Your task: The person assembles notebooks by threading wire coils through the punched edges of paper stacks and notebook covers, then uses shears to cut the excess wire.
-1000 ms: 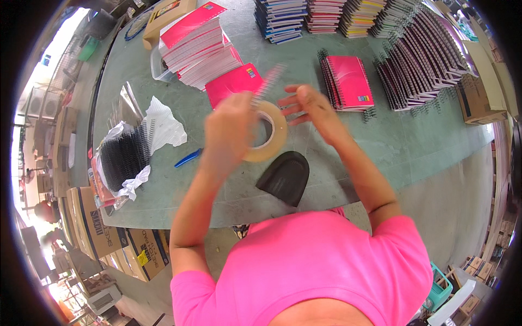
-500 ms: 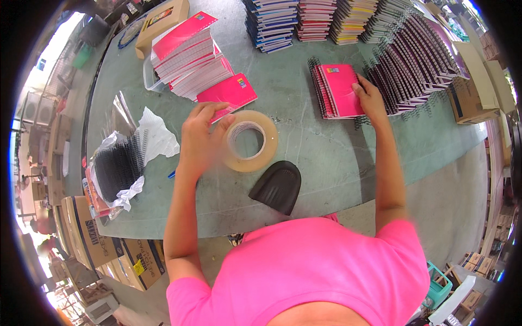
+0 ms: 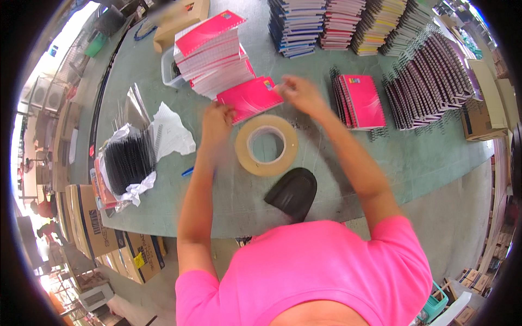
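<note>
A pink-covered notebook block (image 3: 250, 100) lies at the near end of a leaning stack of punched pink-and-white notebook blocks (image 3: 209, 57). My left hand (image 3: 216, 127) is closed at its left end, with the fingers on the edge. My right hand (image 3: 302, 93) is at its right end, fingers bent and smeared by motion, so its grip is unclear. A large roll of clear tape (image 3: 243, 155) lies flat just below the block. Nearer to me is a black rounded pad (image 3: 293, 194). A small pile of spiral-bound pink notebooks (image 3: 363, 102) lies to the right.
Tall stacks of blue (image 3: 296, 27), red and yellow notebooks stand at the back. A long leaning row of spiral notebooks (image 3: 429, 81) and a cardboard box (image 3: 481, 120) are at right. Black binding coils (image 3: 129, 163) in torn white paper lie left, near a blue pen (image 3: 187, 171).
My right hand has let go of the spiral-bound pink notebook and moved left to the notebook block. My left hand stays by the block's left end. The view has shifted slightly.
</note>
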A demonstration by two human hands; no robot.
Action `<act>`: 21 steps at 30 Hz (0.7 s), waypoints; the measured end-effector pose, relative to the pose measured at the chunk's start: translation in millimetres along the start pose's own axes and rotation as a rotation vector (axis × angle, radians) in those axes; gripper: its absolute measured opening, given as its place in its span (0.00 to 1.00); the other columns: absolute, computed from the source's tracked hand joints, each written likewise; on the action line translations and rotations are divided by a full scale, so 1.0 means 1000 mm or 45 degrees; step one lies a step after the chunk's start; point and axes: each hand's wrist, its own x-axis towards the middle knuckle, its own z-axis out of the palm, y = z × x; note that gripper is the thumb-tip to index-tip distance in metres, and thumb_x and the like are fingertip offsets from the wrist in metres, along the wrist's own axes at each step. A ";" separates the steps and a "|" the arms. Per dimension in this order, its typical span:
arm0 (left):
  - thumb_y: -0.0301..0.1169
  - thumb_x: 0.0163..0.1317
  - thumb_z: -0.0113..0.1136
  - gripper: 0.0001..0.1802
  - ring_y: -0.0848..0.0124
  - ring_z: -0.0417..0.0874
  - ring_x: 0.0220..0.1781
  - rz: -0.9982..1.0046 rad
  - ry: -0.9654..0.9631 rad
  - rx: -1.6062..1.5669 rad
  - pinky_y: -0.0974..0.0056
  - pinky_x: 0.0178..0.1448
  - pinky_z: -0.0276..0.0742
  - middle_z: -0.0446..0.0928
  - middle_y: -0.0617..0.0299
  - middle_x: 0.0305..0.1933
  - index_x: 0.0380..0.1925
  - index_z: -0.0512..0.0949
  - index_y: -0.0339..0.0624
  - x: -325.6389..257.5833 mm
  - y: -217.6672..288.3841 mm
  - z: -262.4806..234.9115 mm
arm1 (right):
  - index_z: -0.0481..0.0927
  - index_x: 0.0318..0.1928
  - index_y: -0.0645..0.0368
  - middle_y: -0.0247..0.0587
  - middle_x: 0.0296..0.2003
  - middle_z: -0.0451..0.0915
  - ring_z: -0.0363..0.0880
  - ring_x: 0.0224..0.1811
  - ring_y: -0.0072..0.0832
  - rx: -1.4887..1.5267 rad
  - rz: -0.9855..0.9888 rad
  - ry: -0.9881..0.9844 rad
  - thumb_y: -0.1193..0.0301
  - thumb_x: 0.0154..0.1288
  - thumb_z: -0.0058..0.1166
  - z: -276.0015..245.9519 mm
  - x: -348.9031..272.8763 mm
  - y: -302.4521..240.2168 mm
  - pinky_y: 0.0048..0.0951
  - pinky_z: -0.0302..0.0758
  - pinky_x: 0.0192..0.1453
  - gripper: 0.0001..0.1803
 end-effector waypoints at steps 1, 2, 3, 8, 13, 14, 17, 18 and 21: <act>0.30 0.56 0.56 0.11 0.54 0.78 0.40 0.120 0.001 0.027 0.56 0.45 0.72 0.78 0.47 0.36 0.36 0.81 0.35 0.002 0.005 0.007 | 0.81 0.39 0.62 0.45 0.26 0.81 0.80 0.30 0.32 0.233 0.089 -0.102 0.59 0.53 0.59 0.017 0.005 0.014 0.32 0.74 0.37 0.19; 0.31 0.55 0.57 0.12 0.52 0.76 0.42 0.216 -0.150 0.189 0.54 0.49 0.70 0.78 0.47 0.36 0.37 0.80 0.35 0.010 0.024 0.002 | 0.82 0.36 0.63 0.43 0.23 0.80 0.80 0.27 0.29 0.448 0.179 -0.170 0.60 0.51 0.61 0.022 0.009 0.031 0.32 0.74 0.34 0.19; 0.31 0.55 0.58 0.13 0.51 0.74 0.45 0.316 -0.281 0.358 0.52 0.53 0.67 0.77 0.47 0.37 0.38 0.80 0.35 0.010 0.045 -0.007 | 0.81 0.30 0.64 0.40 0.18 0.78 0.78 0.22 0.26 0.473 0.158 -0.088 0.61 0.48 0.63 0.031 0.010 0.040 0.33 0.74 0.29 0.17; 0.30 0.49 0.61 0.22 0.50 0.69 0.52 0.293 -0.177 0.102 0.50 0.58 0.65 0.71 0.49 0.48 0.48 0.75 0.39 0.005 0.036 -0.006 | 0.78 0.31 0.62 0.39 0.21 0.77 0.77 0.21 0.29 -0.105 -0.314 0.231 0.60 0.44 0.67 0.053 0.037 0.080 0.33 0.74 0.25 0.19; 0.22 0.51 0.56 0.21 0.53 0.71 0.50 0.407 -0.043 0.149 0.54 0.56 0.67 0.73 0.50 0.45 0.49 0.74 0.37 0.001 0.025 -0.022 | 0.76 0.35 0.60 0.40 0.26 0.77 0.77 0.23 0.26 0.988 0.466 -0.358 0.56 0.51 0.65 0.011 0.008 -0.001 0.26 0.69 0.18 0.21; 0.21 0.52 0.55 0.20 0.53 0.72 0.49 0.469 0.020 0.102 0.55 0.55 0.68 0.73 0.50 0.44 0.48 0.74 0.37 0.004 0.028 -0.020 | 0.75 0.36 0.60 0.40 0.28 0.78 0.76 0.23 0.25 1.202 0.523 -0.406 0.56 0.53 0.64 0.000 0.004 -0.001 0.24 0.68 0.17 0.21; 0.19 0.53 0.53 0.18 0.54 0.75 0.43 0.234 0.134 0.067 0.54 0.50 0.71 0.75 0.50 0.38 0.46 0.75 0.37 -0.001 0.060 -0.047 | 0.73 0.41 0.60 0.41 0.28 0.77 0.77 0.27 0.29 0.913 0.371 -0.110 0.57 0.52 0.65 -0.032 -0.017 -0.029 0.30 0.73 0.25 0.24; 0.19 0.53 0.52 0.17 0.53 0.76 0.42 0.197 0.122 0.015 0.54 0.49 0.71 0.76 0.50 0.37 0.44 0.76 0.37 -0.008 0.068 -0.067 | 0.72 0.43 0.59 0.42 0.28 0.77 0.78 0.29 0.31 0.491 -0.010 0.228 0.56 0.52 0.64 -0.045 -0.025 -0.053 0.32 0.74 0.29 0.24; 0.19 0.54 0.51 0.14 0.52 0.77 0.40 0.166 0.045 -0.051 0.54 0.45 0.72 0.77 0.49 0.36 0.42 0.77 0.37 -0.040 0.074 -0.100 | 0.72 0.47 0.58 0.45 0.33 0.76 0.78 0.36 0.37 -0.356 -0.891 0.700 0.56 0.52 0.61 -0.052 -0.045 -0.118 0.38 0.75 0.37 0.26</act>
